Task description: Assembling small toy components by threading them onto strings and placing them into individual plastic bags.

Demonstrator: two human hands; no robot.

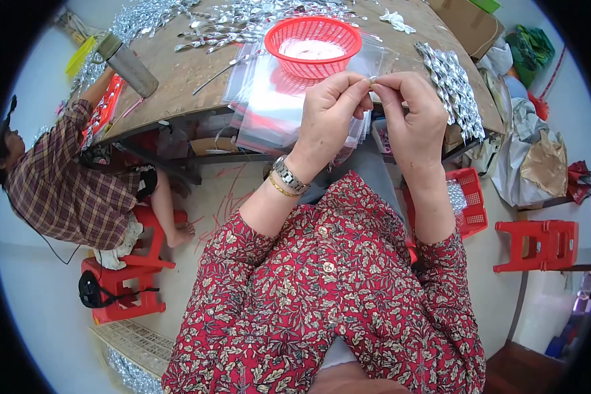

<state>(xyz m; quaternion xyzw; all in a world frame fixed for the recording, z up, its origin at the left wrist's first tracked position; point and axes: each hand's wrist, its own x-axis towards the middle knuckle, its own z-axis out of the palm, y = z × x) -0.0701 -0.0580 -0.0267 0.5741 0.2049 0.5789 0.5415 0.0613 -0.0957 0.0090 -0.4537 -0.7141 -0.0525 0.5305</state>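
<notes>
No legible text in view. Pale mark (538,247) on red stool (540,235), 3 o'clock: too small to read.

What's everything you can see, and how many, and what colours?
table: 1, brown, ahead
plastic bags: several, clear, on the table
basket: 1, red, on the bags
twisted strips: many, silver, table's far side and right
flask: 1, grey-green, table's left
cardboard box: 1, brown, far right
crate: 1, red, floor at right
stools: at least 2, red, left and right
scraps: many, red, floor left
co-worker: 1, checked shirt, left
heaped bags: several, mixed colours, right
watch: 1, silver, left wrist
bracelet: 1, gold, left wrist
small item: 1, pale, pinched at centre, too small to identify
left fingers: one set, bare, centre
right fingers: one set, bare, centre
</notes>
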